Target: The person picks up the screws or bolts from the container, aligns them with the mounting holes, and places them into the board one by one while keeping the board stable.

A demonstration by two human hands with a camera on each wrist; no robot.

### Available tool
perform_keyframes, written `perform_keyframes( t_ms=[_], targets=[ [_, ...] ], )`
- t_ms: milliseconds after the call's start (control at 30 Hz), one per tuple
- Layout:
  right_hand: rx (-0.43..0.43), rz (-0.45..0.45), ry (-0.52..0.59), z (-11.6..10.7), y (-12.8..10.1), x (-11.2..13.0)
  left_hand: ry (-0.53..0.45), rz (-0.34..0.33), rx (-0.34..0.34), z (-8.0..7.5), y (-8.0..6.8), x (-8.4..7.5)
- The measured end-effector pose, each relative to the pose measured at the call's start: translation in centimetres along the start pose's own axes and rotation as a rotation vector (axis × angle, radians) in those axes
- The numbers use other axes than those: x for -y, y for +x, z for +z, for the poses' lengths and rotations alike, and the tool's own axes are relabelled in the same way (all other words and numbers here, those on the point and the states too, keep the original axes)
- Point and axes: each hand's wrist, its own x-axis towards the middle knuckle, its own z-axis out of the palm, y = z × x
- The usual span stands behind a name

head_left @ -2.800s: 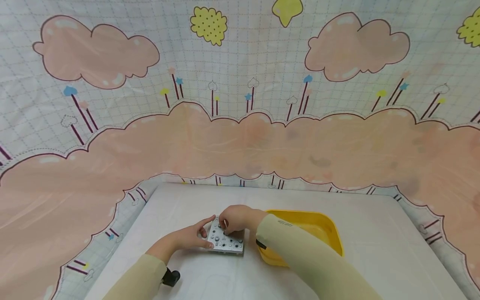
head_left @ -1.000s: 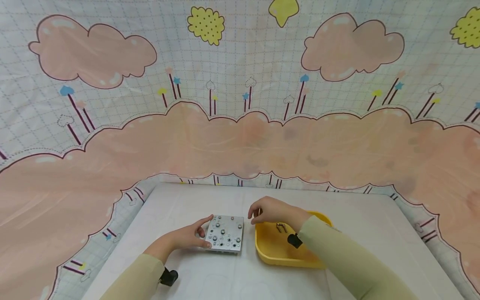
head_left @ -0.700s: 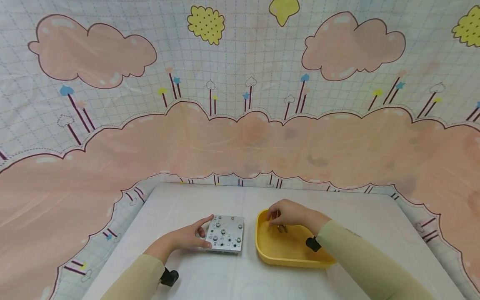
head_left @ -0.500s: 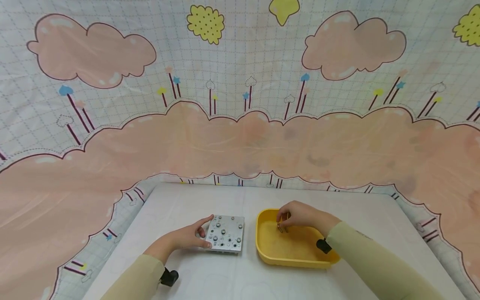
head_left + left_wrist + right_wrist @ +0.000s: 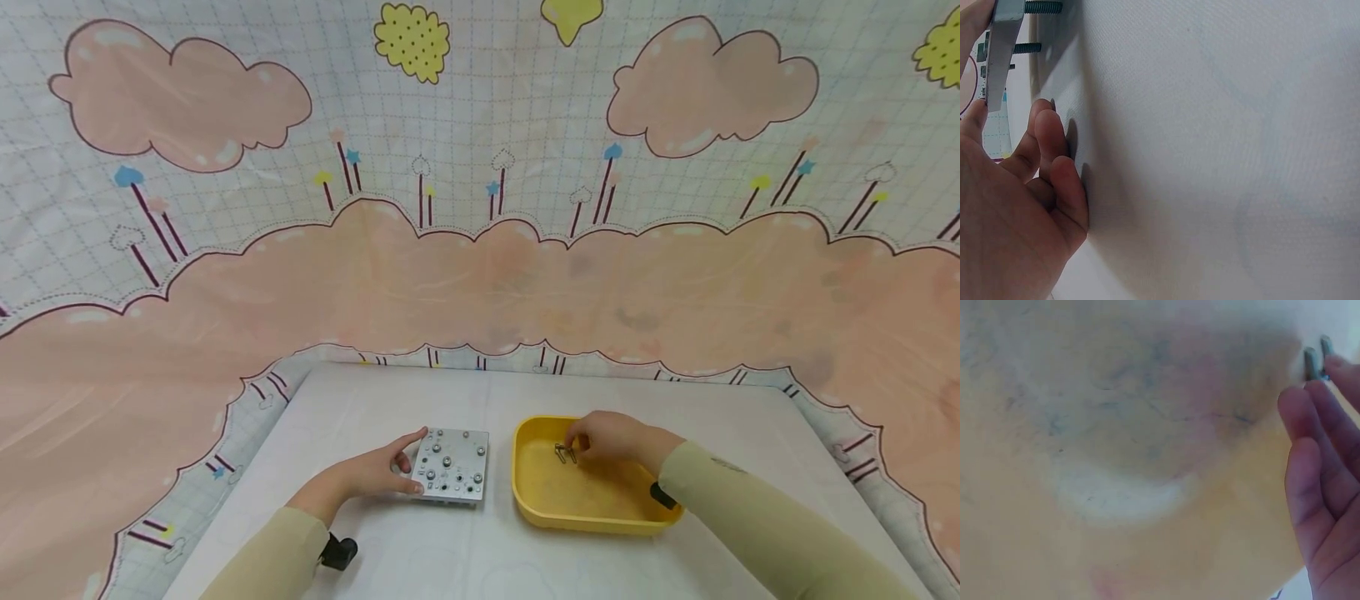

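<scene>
In the head view my left hand (image 5: 378,472) holds a square silver metal plate (image 5: 463,467) by its left edge, thumb at the near corner and index finger at the far one. Several bolts sit in the plate's holes, and some holes show dark. Threaded bolt shafts (image 5: 1027,47) stick out beneath the plate (image 5: 1007,59) in the left wrist view. My right hand (image 5: 611,437) reaches into the yellow tray (image 5: 592,525). Its thumb and fingertips pinch one of the loose bolts (image 5: 572,455); another bolt (image 5: 559,452) lies just left of it. Both bolts show by the fingertips in the right wrist view.
A white-covered table (image 5: 390,396) carries the plate and, to its right, the tray. Behind the table hangs a patterned curtain (image 5: 465,292) with clouds. A black wrist camera (image 5: 339,552) sits by the left forearm.
My right hand has left the plate, moved right into the tray and lowered onto the bolts there. More bolt heads show on the plate now uncovered. My left hand has stayed at the plate.
</scene>
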Motion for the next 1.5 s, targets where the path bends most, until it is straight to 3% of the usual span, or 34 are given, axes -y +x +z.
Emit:
perform_keyframes(
  t_ms=[533,1067,1500],
  targets=[
    [-0.006,-0.048,-0.155,0.77,0.43,-0.38,-0.007,-0.002,-0.004,-0.11,0.12,-0.16],
    [0.015,-0.031,-0.102,1.09,0.10,-0.51,0.003,-0.003,-0.006,-0.07,-0.11,-0.25],
    [-0.002,-0.047,0.007,0.51,-0.08,0.02,0.011,-0.004,-0.007,-0.09,0.05,-0.03]
  ],
)
